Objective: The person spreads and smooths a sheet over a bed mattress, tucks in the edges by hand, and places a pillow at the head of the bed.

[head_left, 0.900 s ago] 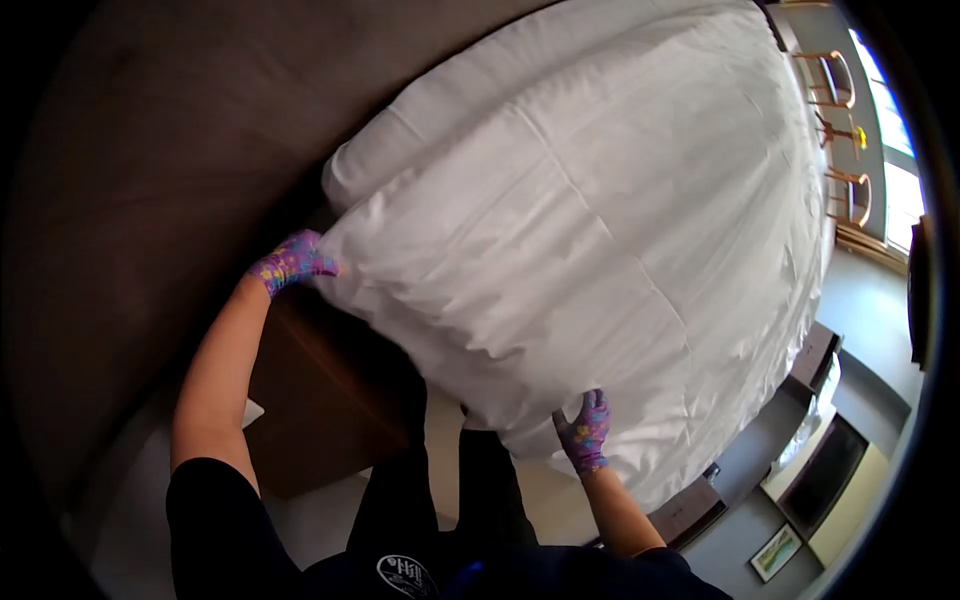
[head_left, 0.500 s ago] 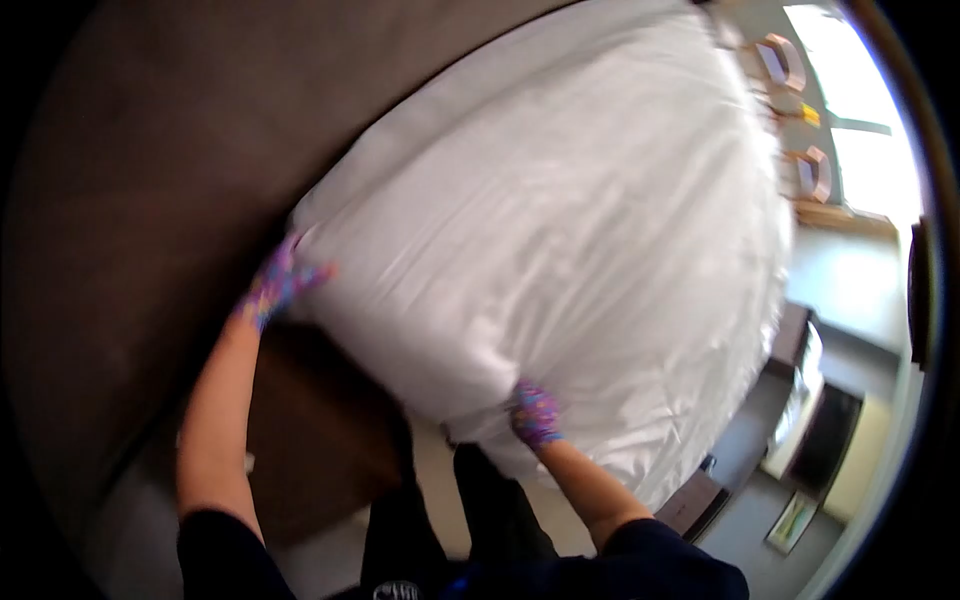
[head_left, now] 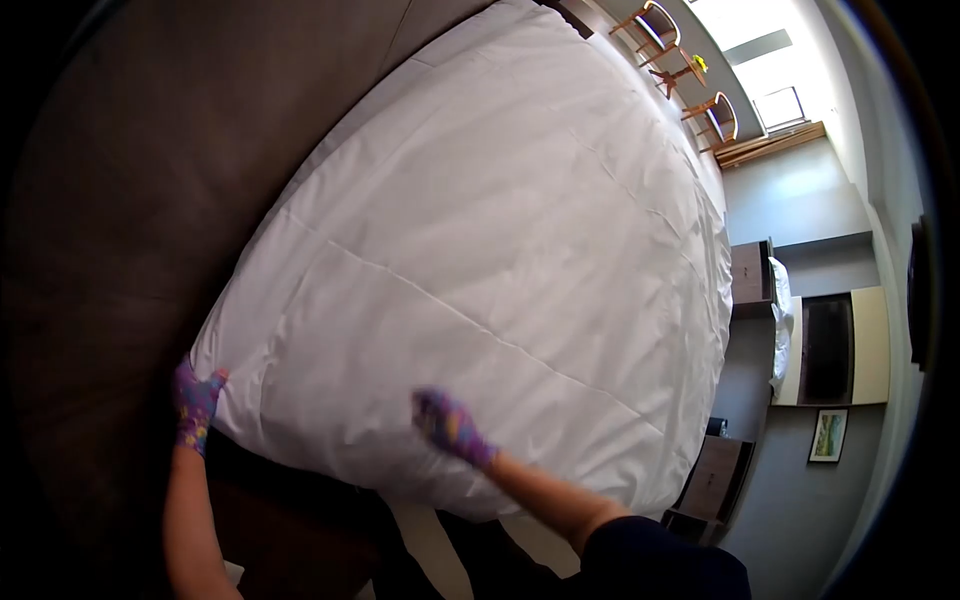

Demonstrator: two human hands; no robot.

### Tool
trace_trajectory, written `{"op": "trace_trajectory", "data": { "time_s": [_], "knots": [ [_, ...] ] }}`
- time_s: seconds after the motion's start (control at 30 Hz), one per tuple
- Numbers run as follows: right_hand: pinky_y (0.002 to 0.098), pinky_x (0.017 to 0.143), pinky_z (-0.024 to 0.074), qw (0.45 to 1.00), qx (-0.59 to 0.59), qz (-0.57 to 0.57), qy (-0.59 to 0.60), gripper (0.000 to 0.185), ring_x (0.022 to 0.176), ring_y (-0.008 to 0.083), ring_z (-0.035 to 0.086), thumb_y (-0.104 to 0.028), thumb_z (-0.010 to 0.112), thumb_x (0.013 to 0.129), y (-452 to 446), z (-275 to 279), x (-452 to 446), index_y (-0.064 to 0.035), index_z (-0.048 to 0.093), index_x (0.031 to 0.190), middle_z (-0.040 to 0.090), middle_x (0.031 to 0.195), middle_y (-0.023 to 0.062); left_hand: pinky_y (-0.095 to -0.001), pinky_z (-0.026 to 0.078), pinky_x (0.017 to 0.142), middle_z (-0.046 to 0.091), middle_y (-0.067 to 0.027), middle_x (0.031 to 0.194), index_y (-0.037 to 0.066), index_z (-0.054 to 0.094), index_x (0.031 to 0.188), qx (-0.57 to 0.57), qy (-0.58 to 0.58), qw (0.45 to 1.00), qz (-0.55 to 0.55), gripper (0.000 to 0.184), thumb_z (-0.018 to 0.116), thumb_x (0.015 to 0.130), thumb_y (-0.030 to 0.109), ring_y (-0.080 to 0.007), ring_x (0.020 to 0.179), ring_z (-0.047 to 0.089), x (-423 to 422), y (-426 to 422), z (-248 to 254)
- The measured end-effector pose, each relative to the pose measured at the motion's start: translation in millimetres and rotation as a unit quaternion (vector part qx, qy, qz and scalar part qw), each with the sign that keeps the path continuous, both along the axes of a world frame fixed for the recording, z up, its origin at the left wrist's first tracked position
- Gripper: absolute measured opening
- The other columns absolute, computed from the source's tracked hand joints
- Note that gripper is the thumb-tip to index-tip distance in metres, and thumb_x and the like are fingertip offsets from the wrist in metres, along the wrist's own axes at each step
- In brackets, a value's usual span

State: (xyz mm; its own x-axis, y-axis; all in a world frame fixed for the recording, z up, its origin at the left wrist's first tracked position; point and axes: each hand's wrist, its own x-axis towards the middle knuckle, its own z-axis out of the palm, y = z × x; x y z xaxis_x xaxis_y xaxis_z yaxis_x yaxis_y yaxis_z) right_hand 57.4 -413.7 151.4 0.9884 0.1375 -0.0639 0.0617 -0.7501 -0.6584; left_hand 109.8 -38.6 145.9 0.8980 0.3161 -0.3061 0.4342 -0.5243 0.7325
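A white duvet [head_left: 470, 230] covers the bed, with a few creases and long seams across it. My left hand [head_left: 197, 400], in a purple patterned glove, is at the duvet's near left corner beside the headboard. Its fingers are closed on the fabric, which bunches up by the thumb. Over the near part of the duvet is my right hand [head_left: 452, 425], gloved the same way. Motion smears its fingers, and I cannot make out whether they touch the cloth.
A dark brown padded headboard [head_left: 160, 170] rises along the left. Wooden chairs [head_left: 713, 120] and a small round table [head_left: 682, 72] stand by the far window. Cabinets [head_left: 715, 480] and a framed picture [head_left: 828, 436] line the wall at right. A dark brown surface [head_left: 290, 530] is below my left hand.
The duvet's near edge has come down toward me, and the cloth lies flatter. My left hand has moved down and left with the corner; my right hand has shifted left across the duvet.
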Motion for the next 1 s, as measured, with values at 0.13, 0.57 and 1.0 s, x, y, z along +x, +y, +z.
{"op": "trace_trajectory", "data": {
  "time_s": [0.13, 0.57, 1.0],
  "knots": [
    [0.0293, 0.067, 0.0459, 0.974, 0.17, -0.134, 0.07, 0.063, 0.085, 0.0232, 0.053, -0.028, 0.068, 0.066, 33, 37, 171, 0.0055, 0.038, 0.11, 0.051, 0.097, 0.0168, -0.0345, 0.045, 0.068, 0.057, -0.0204, 0.08, -0.003, 0.052, 0.094, 0.066, -0.015, 0.998, 0.003, 0.039, 0.064, 0.062, 0.015, -0.0324, 0.075, 0.057, -15, -40, 60],
    [0.0325, 0.051, 0.0437, 0.866, 0.425, -0.227, 0.136, 0.027, 0.061, 0.0228, 0.05, -0.002, 0.052, 0.058, 179, 51, 298, -0.0009, 0.043, 0.083, 0.048, 0.071, 0.012, -0.0386, 0.038, 0.049, 0.046, -0.0114, 0.066, 0.004, 0.047, 0.077, 0.324, -0.197, 0.922, -0.074, 0.019, 0.054, 0.06, 0.009, -0.0305, 0.058, 0.048, -48, -6, 83],
    [0.0374, 0.093, 0.0266, 0.99, 0.031, 0.136, -0.011, 0.071, 0.115, 0.0346, 0.028, -0.024, 0.059, 0.07, 189, 6, 164, -0.0024, 0.021, 0.125, 0.026, 0.126, 0.0212, -0.0331, 0.04, 0.073, 0.055, -0.0211, 0.092, -0.006, 0.051, 0.095, -0.045, 0.174, 0.982, 0.05, 0.044, 0.064, 0.067, 0.025, -0.0285, 0.084, 0.053, -31, 59, -25]
  ]
}}
